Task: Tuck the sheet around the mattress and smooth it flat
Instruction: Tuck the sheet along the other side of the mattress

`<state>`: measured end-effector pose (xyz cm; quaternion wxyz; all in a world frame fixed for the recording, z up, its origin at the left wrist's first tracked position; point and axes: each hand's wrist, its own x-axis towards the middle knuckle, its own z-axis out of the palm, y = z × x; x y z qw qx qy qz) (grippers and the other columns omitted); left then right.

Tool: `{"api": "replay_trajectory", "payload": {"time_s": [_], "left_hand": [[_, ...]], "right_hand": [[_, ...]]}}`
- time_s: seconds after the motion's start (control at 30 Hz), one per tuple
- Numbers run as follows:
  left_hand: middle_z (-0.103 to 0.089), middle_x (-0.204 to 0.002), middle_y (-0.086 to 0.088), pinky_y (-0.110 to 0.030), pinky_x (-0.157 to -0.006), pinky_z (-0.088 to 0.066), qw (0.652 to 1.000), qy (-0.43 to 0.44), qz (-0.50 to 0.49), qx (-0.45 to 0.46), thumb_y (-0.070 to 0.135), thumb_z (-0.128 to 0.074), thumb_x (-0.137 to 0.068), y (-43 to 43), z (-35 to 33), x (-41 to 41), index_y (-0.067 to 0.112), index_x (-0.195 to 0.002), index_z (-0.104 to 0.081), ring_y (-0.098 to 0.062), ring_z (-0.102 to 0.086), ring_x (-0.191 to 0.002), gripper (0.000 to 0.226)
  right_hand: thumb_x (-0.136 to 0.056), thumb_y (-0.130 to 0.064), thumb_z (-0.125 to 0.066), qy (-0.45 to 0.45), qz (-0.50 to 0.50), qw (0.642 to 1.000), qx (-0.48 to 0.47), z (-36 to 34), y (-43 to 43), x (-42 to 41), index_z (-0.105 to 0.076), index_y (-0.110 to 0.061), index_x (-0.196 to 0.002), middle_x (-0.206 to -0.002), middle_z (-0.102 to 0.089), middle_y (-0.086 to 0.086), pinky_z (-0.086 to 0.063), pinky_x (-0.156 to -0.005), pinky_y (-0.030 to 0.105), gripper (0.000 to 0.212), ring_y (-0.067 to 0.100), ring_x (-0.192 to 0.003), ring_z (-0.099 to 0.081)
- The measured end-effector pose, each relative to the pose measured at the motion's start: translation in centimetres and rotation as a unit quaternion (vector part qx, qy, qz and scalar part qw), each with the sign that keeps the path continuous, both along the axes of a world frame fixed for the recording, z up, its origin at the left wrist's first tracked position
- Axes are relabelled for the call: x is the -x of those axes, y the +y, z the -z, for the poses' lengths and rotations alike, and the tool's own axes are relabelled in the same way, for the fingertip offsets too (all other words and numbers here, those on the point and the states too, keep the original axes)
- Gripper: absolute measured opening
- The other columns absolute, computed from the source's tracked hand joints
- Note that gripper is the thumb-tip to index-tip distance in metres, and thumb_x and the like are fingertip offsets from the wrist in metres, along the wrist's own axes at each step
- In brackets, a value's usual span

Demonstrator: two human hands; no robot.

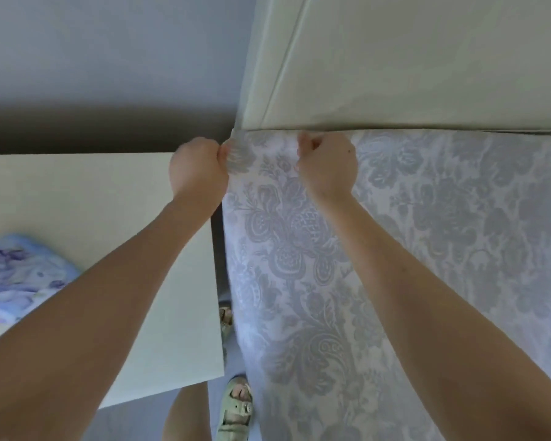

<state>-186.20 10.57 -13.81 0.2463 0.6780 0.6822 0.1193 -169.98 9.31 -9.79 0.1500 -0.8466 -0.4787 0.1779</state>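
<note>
- Your two bare forearms fill the lower frame, rising from the bottom corners toward the centre.
- Left hand [198,168]: just left of centre, back of the hand to the camera. Fingers are curled and clamped on the upper left corner of the sheet [427,233]. The fabric at that corner is bunched and blurred.
- Right hand [328,168]: just right of centre, close beside the left hand but not touching it. Fingers are curled inward and pinch the sheet just below its top edge. The fingertips themselves are hidden.
- Sheet: white with a grey-blue floral pattern, covering the centre and right of the frame down to the bottom edge. It lies largely flat. Its top edge meets the cream panel [427,58] in the upper right, and its left edge drops away beside your left arm.
- Mattress: hidden under the sheet; no part of it shows.
- Cream top [77,202]: a flat surface at mid left, under your left forearm, with a narrow dark gap between it and the sheet.
- Cloth [19,278]: blue and purple, crumpled, on the cream top at the left edge.
- Sandal [237,405]: pale green, on your foot at bottom centre, on the grey floor [124,421] beside the sheet's left edge.
- Wall [109,43]: plain grey, upper left.
</note>
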Motion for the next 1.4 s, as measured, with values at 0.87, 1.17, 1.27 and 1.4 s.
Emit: {"api": "replay_trajectory", "payload": {"time_s": [0.87,1.17,1.27,1.4], "left_hand": [[-0.059,-0.089,-0.009,-0.035,-0.066,-0.048,0.923,-0.142,-0.334,0.128,0.022,-0.064,-0.079,1.0,5.0,-3.2,0.009,-0.089,-0.054,-0.027,-0.059,-0.082,0.019],[-0.063,-0.093,0.006,-0.015,-0.08,-0.043,0.842,-0.449,-0.232,0.189,0.027,-0.038,-0.098,-3.3,2.1,-7.1,0.011,-0.096,-0.065,-0.003,-0.055,-0.085,0.031],[-0.066,-0.099,0.012,-0.023,-0.086,-0.049,0.689,-0.578,-0.315,0.302,0.044,-0.031,-0.099,-2.7,3.0,-8.3,0.027,-0.102,-0.064,0.0,-0.061,-0.093,0.037],[-0.067,-0.116,-0.002,-0.029,-0.085,-0.055,0.638,-0.589,-0.315,0.382,0.063,-0.025,-0.093,-2.3,3.9,-9.6,0.025,-0.123,-0.06,-0.014,-0.065,-0.101,0.06]], "right_hand": [[-0.047,0.001,-0.077,-0.296,-0.257,0.914,-0.103,1.5,1.1,-5.8,-0.066,-0.011,-0.065,-0.065,-0.065,0.002,-0.026,-0.048,0.021,0.024,0.024,-0.057,-0.057],[-0.092,-0.016,-0.049,-0.123,-0.357,0.918,-0.121,3.1,-2.0,-6.3,-0.068,-0.006,-0.09,-0.084,-0.069,0.005,-0.049,-0.074,0.033,0.022,0.025,-0.079,-0.064],[-0.095,-0.026,-0.04,-0.118,-0.35,0.928,-0.053,4.6,-1.0,-6.4,-0.065,-0.007,-0.111,-0.107,-0.069,0.005,-0.044,-0.095,0.038,0.035,0.025,-0.1,-0.062],[-0.094,-0.03,-0.033,-0.078,-0.316,0.944,-0.059,5.2,-0.1,-6.0,-0.064,-0.005,-0.115,-0.115,-0.066,0.007,-0.036,-0.101,0.035,0.044,0.025,-0.109,-0.057]]}}
